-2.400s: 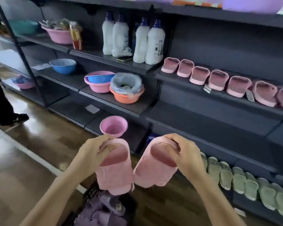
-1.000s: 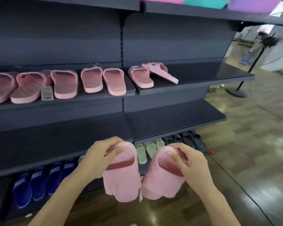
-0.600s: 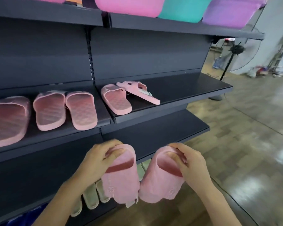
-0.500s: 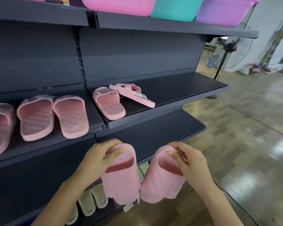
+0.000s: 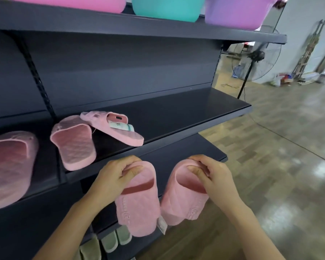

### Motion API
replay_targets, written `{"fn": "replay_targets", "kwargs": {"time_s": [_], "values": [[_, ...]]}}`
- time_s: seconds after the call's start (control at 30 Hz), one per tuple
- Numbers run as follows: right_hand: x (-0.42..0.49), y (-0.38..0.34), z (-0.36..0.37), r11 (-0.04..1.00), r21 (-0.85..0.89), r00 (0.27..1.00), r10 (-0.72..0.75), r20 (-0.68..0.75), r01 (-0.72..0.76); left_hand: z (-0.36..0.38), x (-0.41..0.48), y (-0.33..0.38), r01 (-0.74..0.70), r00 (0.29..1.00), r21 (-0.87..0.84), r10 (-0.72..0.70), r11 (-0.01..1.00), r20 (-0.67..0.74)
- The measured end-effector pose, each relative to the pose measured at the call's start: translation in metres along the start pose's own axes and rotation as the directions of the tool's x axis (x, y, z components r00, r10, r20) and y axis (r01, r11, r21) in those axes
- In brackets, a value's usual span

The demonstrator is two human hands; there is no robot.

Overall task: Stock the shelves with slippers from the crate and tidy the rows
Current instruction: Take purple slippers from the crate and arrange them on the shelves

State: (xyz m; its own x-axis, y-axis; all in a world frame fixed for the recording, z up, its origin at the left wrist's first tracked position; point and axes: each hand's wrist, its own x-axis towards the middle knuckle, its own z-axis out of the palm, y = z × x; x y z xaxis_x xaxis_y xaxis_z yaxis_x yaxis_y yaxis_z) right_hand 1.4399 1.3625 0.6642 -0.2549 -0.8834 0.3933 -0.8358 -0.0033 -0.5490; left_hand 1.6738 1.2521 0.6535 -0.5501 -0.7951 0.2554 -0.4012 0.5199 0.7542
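Observation:
My left hand (image 5: 113, 180) grips one pink slipper (image 5: 139, 209) by its heel end, toe hanging down. My right hand (image 5: 214, 177) grips a second pink slipper (image 5: 180, 201) the same way, beside the first; a white tag (image 5: 162, 225) dangles between them. Both slippers hang in front of the dark shelf unit, just below the middle shelf (image 5: 186, 113). On that shelf lie a pink slipper sole-up (image 5: 73, 143), another tilted on its side with a label (image 5: 116, 128), and a blurred pink slipper at the far left (image 5: 9, 166). The crate is out of view.
Pink (image 5: 73, 2), teal (image 5: 167, 8) and purple (image 5: 236, 14) tubs sit on the top shelf. Pale green slippers (image 5: 109, 241) line the bottom shelf. A standing fan (image 5: 255, 55) and clutter stand on the wooden floor to the right. The middle shelf's right half is bare.
The view swung right along the shelving from the basins and bottles to the end bay and moved closer. Both hands kept their hold on the pink slippers throughout.

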Motion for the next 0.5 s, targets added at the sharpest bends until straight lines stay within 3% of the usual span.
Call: {"fn": "replay_targets", "kwargs": {"time_s": [0.23, 0.5], "values": [[0.069, 0.073, -0.042, 0.992, 0.056, 0.993, -0.115, 0.022, 0.114, 0.057, 0.068, 0.034, 0.031, 0.993, -0.027, -0.033, 0.999, -0.112], [0.137, 0.124, -0.063, 0.963, 0.175, 0.974, -0.219, 0.059, 0.206, 0.088, 0.120, 0.062, 0.049, 0.984, 0.053, -0.039, 0.997, -0.174]]}}
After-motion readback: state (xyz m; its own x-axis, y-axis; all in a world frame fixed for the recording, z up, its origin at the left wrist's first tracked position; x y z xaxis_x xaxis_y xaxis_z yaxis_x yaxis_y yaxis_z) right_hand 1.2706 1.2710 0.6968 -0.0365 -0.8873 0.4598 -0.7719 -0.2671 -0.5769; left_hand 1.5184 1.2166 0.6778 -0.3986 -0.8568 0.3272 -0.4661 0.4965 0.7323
